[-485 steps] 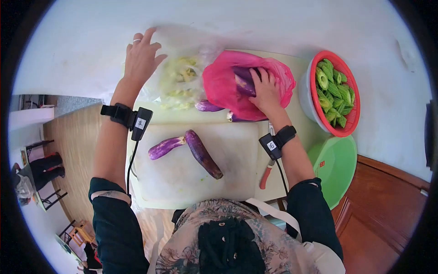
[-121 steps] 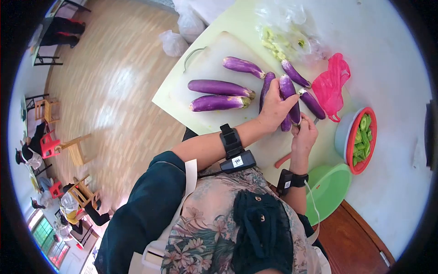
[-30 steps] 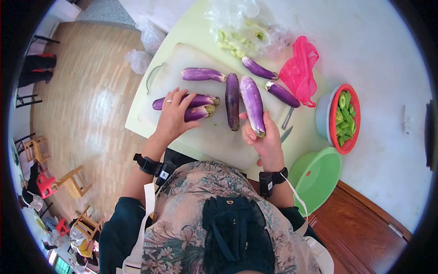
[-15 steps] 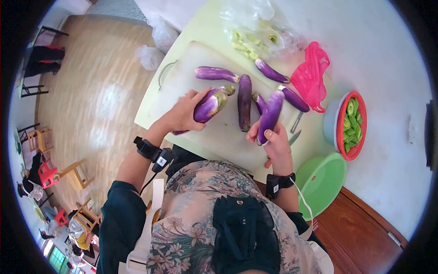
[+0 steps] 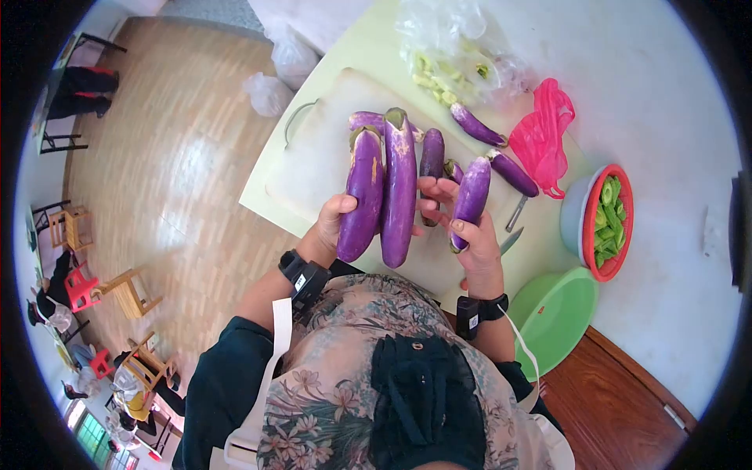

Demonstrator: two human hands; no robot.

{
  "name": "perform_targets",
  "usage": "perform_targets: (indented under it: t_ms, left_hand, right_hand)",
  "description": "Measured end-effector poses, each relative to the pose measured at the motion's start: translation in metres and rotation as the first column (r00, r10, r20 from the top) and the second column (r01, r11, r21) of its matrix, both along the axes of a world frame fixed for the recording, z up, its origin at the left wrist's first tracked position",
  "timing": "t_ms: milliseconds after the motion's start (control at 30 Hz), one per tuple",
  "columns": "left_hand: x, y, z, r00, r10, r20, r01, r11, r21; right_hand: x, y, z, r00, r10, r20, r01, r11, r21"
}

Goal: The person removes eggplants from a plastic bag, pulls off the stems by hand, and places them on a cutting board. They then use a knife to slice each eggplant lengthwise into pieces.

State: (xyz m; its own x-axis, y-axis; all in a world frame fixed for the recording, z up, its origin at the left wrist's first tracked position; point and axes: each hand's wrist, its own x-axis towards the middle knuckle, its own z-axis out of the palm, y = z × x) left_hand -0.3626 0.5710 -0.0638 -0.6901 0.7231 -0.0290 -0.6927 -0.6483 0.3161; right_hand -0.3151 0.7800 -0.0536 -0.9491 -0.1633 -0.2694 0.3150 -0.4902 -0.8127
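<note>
My left hand (image 5: 330, 222) is closed around two long purple eggplants, held side by side and upright in view: one eggplant (image 5: 363, 200) nearer the thumb, the other eggplant (image 5: 400, 196) to its right. My right hand (image 5: 482, 252) grips a shorter eggplant (image 5: 471, 194), its other fingers stretched toward the left hand's pair. Behind the hands, a white cutting board (image 5: 301, 168) carries more eggplants, including a dark eggplant (image 5: 432, 153) partly hidden by my fingers. Right of my right hand lies a knife blade (image 5: 511, 240), beside a slim metal handle (image 5: 516, 213).
Two eggplants lie beside a pink plastic bag (image 5: 544, 129). A clear bag (image 5: 446, 39) with pale green pieces is at the back. To the right stand a red basket (image 5: 627, 227) of sliced green vegetables and a green basin (image 5: 560, 321). Stools and people appear far left.
My left hand has moved right and turned its two eggplants stem-up, in front of the board. My right hand keeps its eggplant, now more upright.
</note>
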Motion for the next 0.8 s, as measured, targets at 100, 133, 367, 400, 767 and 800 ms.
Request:
perform_targets:
  t_ms: [100, 133, 367, 400, 767, 800]
  left_hand:
    - [-0.001, 0.001, -0.004, 0.998, 0.047, 0.034, -0.046, 0.999, -0.026]
    - [-0.003, 0.002, -0.007, 0.998, 0.056, 0.040, -0.053, 0.997, -0.062]
    - [-0.002, -0.010, -0.026, 0.997, -0.013, 0.079, 0.032, 0.971, -0.238]
    - [-0.004, -0.004, -0.016, 0.999, -0.001, 0.047, 0.008, 0.990, -0.144]
    - [-0.008, 0.016, -0.005, 0.999, -0.012, -0.051, 0.007, 0.995, -0.097]
    - [-0.010, 0.018, -0.001, 0.998, -0.020, -0.052, 0.019, 0.999, -0.032]
  right_hand:
    - [-0.002, -0.002, 0.008, 0.999, 0.033, 0.008, -0.033, 0.999, -0.007]
    - [-0.004, -0.005, 0.012, 0.999, 0.033, 0.008, -0.033, 0.999, -0.006]
    - [-0.010, -0.012, 0.022, 1.000, 0.013, 0.010, -0.012, 1.000, -0.004]
    - [-0.010, -0.011, 0.022, 1.000, 0.001, 0.025, -0.001, 1.000, 0.007]
    - [0.000, -0.005, 0.025, 0.991, -0.082, 0.108, 0.067, 0.988, 0.139]
    - [0.000, -0.006, 0.027, 0.992, -0.109, 0.066, 0.100, 0.987, 0.123]
